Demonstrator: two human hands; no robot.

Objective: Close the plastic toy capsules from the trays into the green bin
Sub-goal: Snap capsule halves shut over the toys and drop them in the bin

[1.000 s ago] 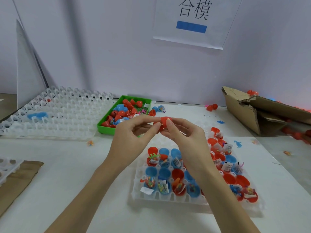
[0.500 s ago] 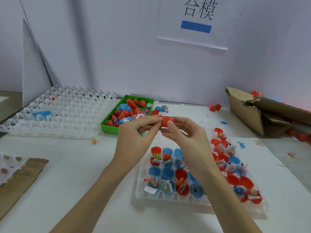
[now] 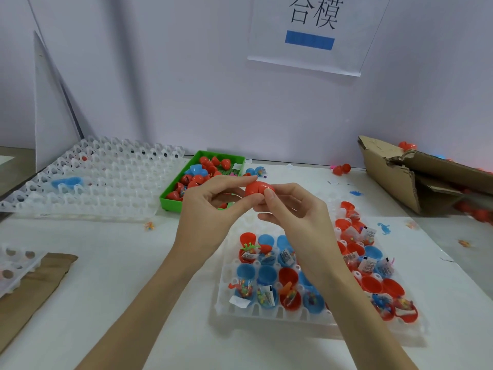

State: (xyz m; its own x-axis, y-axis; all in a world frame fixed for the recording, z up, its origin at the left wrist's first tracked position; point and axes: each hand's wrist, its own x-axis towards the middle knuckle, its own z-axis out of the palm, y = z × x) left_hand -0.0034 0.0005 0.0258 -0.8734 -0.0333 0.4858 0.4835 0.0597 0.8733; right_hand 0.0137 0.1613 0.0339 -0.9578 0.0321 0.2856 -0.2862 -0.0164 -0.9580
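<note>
the red capsule [image 3: 257, 188] is held in the air between both hands, above the far edge of the near tray [image 3: 226, 311]. the left hand [image 3: 210, 212] pinches its left end between thumb and forefinger; the right hand [image 3: 290, 209] pinches the right end, likely so the halves can be pressed together along their seam. the green bin [image 3: 173, 201] sits just behind the hands, near the table's [image 3: 93, 303] back edge, with open room between for a short drop. open halves fill the near tray.
</note>
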